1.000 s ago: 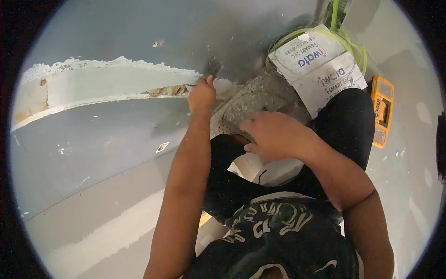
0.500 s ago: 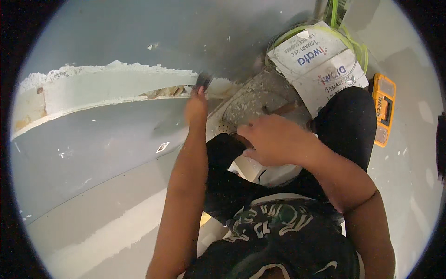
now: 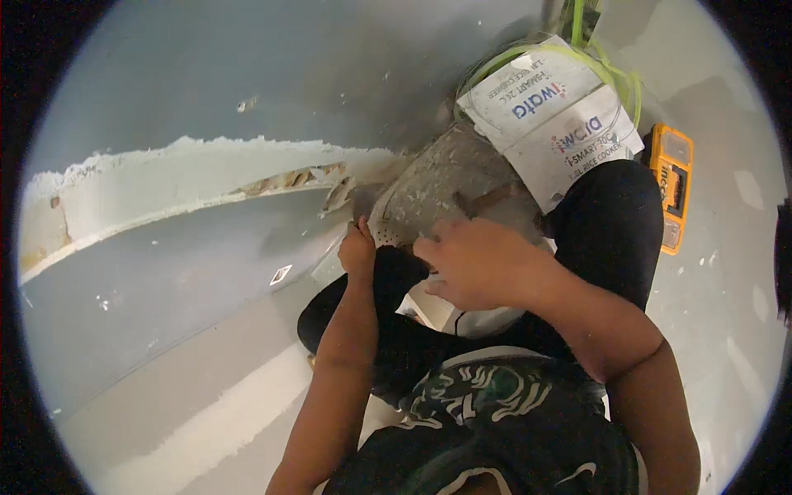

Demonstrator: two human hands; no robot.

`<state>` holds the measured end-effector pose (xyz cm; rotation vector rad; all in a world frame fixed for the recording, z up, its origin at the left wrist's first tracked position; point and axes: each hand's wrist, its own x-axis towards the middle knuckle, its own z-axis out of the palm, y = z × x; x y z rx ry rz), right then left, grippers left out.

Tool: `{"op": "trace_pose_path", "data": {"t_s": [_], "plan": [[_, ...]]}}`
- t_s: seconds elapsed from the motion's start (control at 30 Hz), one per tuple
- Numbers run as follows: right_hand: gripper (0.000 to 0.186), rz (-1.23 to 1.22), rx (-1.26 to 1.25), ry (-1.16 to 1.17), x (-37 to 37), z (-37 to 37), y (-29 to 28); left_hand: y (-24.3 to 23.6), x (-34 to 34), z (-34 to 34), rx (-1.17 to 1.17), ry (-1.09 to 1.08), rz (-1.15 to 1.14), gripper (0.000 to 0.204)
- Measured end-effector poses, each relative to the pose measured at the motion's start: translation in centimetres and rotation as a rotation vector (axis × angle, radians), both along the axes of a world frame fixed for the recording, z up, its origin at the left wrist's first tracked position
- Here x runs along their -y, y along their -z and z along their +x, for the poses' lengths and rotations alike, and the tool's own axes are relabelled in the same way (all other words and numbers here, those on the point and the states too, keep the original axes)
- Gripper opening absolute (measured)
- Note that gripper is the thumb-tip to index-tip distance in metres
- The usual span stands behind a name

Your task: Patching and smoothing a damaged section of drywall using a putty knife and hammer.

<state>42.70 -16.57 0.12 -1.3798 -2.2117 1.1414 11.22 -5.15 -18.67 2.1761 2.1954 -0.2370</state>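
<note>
My left hand [image 3: 357, 250] is closed round the handle of a putty knife [image 3: 365, 200]. Its broad grey blade points away from me, beside the right end of a torn, pale strip [image 3: 148, 186] along the grey-blue wall panel [image 3: 214, 239]. Ragged brown gaps [image 3: 289, 179] show in that strip near the blade. Above my bent legs, my right hand [image 3: 478, 260] has curled fingers; what they hold, if anything, is hidden. Just beyond it lies a dark-ended brown object [image 3: 495, 198], blurred and partly covered, on a dusty, debris-strewn surface [image 3: 433, 177].
A flattened white carton [image 3: 549, 115] lies ahead on the right, with coiled yellow-green cable [image 3: 635, 95] round it. An orange-edged organiser case [image 3: 672, 190] stands to the right of my knee. A pale box-like thing [image 3: 431, 309] sits between my legs.
The putty knife has come down and slightly right in my left hand, off the strip's end, where a ragged brown gap now shows. My right hand has hardly moved.
</note>
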Motion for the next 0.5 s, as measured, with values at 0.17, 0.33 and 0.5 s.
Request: {"op": "trace_pose_path", "data": {"t_s": [0.17, 0.33, 0.5], "plan": [[0.04, 0.01, -0.005, 0.015, -0.6, -0.5, -0.2, 0.0, -6.9, 6.5, 0.031, -0.055, 0.044, 0.05], [0.04, 0.029, 0.012, 0.014, -1.1, -0.2, 0.5, 3.5, -2.9, 3.9, 0.123, -0.08, 0.085, 0.051], [0.044, -0.007, -0.008, 0.007, -0.8, -0.4, 0.2, 4.7, -0.4, -1.3, 0.013, -0.071, 0.078, 0.049]]}}
